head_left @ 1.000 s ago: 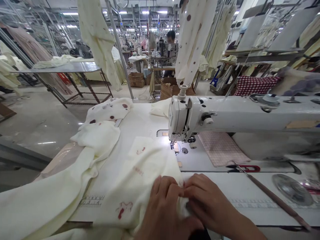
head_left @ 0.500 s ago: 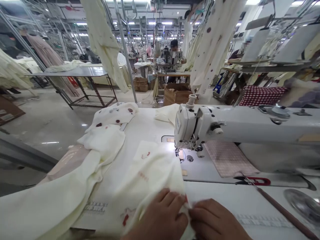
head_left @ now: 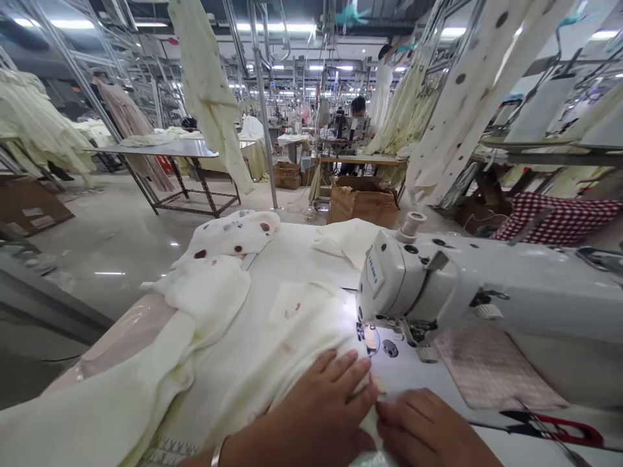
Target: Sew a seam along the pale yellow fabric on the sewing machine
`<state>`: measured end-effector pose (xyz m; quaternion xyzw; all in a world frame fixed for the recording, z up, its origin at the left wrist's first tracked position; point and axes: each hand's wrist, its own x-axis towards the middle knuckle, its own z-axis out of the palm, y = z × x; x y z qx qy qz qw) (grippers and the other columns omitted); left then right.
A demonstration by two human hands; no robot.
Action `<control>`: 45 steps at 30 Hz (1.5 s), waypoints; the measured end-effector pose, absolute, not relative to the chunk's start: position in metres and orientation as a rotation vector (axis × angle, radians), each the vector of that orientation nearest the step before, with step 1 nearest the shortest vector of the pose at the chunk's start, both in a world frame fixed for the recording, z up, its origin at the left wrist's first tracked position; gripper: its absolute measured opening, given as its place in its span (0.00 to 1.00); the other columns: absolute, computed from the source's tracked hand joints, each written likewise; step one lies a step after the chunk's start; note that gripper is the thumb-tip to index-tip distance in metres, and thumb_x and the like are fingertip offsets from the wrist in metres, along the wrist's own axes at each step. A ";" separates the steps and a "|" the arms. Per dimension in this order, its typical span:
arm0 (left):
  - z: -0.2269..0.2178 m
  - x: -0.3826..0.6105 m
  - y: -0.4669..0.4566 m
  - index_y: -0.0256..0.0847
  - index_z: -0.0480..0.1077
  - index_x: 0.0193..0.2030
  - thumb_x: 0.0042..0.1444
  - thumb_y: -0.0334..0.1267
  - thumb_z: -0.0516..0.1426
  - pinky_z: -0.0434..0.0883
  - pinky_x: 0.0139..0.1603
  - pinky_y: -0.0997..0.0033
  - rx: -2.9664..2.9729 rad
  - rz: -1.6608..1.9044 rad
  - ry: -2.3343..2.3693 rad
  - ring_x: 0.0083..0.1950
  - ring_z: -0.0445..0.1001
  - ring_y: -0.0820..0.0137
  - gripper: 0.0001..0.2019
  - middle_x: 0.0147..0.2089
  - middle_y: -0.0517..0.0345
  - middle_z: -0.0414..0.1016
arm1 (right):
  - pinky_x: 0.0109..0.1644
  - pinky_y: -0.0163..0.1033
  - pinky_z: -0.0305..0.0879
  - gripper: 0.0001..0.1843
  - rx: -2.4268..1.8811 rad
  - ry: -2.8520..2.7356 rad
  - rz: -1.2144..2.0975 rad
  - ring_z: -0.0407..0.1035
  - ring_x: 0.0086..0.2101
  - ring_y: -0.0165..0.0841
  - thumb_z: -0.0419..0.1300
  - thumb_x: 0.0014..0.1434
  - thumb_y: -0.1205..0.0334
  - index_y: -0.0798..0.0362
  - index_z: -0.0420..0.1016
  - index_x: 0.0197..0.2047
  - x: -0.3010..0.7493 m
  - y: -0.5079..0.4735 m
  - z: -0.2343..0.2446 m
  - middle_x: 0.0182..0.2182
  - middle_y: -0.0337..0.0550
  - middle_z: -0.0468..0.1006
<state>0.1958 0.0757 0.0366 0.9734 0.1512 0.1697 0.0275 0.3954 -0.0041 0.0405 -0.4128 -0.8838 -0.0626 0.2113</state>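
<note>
Head view: left hand (head_left: 324,408) lies flat on cream fabric (head_left: 272,353); right hand (head_left: 423,431) apparently pinches its edge near the sewing machine (head_left: 438,285).

Over the last second the left hand (head_left: 321,408) and right hand (head_left: 428,431) have slid the cream fabric (head_left: 272,350) up close beneath the sewing machine head (head_left: 394,285).

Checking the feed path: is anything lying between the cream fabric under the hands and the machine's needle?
Nothing visible does. The cream fabric edge under the left hand and right hand faces bare machine bed up to the needle.
</note>
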 end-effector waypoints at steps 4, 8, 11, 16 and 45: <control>0.045 0.204 0.104 0.39 0.68 0.43 0.61 0.41 0.51 0.55 0.60 0.60 2.937 0.533 0.348 0.52 0.65 0.66 0.10 0.49 0.56 0.70 | 0.33 0.39 0.61 0.14 -1.200 -2.424 -0.113 0.65 0.32 0.33 0.45 0.62 0.71 0.54 0.72 0.36 0.399 0.021 0.042 0.32 0.44 0.73; 0.042 0.211 0.122 0.39 0.69 0.35 0.64 0.36 0.48 0.60 0.53 0.66 2.960 0.548 0.207 0.45 0.67 0.70 0.10 0.40 0.59 0.71 | 0.30 0.36 0.59 0.11 -1.295 -2.381 -0.111 0.64 0.31 0.33 0.48 0.61 0.71 0.55 0.72 0.36 0.401 0.033 0.039 0.31 0.44 0.72; 0.038 0.211 0.125 0.40 0.70 0.35 0.63 0.36 0.49 0.61 0.52 0.67 2.950 0.555 0.192 0.44 0.67 0.71 0.10 0.41 0.60 0.71 | 0.30 0.36 0.59 0.11 -1.287 -2.362 -0.158 0.62 0.29 0.32 0.49 0.61 0.71 0.55 0.71 0.35 0.400 0.033 0.038 0.28 0.43 0.70; 0.034 0.210 0.127 0.42 0.70 0.37 0.60 0.35 0.53 0.61 0.50 0.66 2.936 0.518 0.209 0.43 0.66 0.70 0.06 0.42 0.59 0.70 | 0.26 0.33 0.55 0.13 -1.319 -2.367 -0.242 0.62 0.28 0.31 0.47 0.63 0.69 0.54 0.73 0.37 0.400 0.031 0.039 0.28 0.45 0.69; 0.016 0.195 0.046 0.38 0.68 0.42 0.59 0.36 0.52 0.65 0.47 0.63 2.936 0.807 0.695 0.44 0.68 0.65 0.08 0.46 0.53 0.71 | 0.31 0.38 0.61 0.09 -1.240 -2.311 -0.061 0.64 0.28 0.32 0.48 0.63 0.68 0.54 0.70 0.39 0.386 -0.009 0.060 0.27 0.42 0.70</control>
